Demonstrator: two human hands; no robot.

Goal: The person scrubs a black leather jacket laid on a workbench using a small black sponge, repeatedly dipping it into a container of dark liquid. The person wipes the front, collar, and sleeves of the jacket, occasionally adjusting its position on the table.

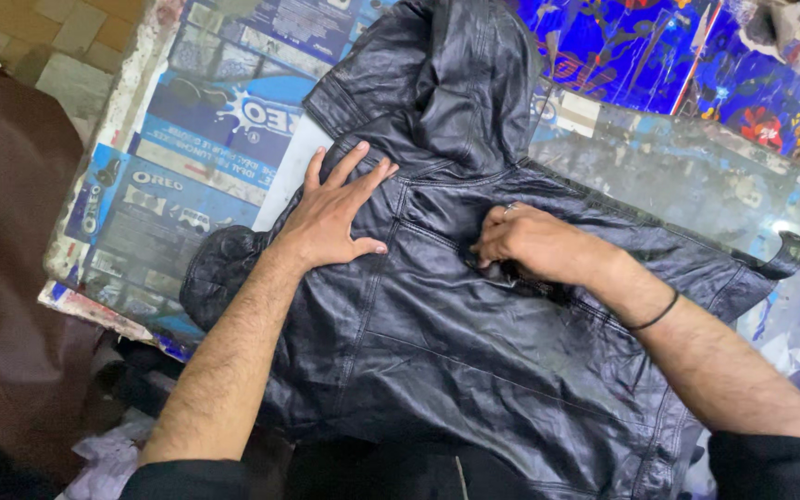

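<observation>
A black leather jacket (456, 343) lies spread across the worktable, its hood bunched at the top. My left hand (333, 213) rests flat on the jacket's upper left part, fingers spread, holding nothing. My right hand (534, 245) is curled at the jacket's middle, its fingertips pinching a fold or seam of the leather. A ring shows on one finger, and a thin black band circles the right wrist.
The table (187, 157) is covered with blue printed packaging sheets under a clear film. A brown cloth (2, 231) hangs at the left. Tiled floor shows at the top left. Crumpled pale fabric (108, 458) lies below the table's edge.
</observation>
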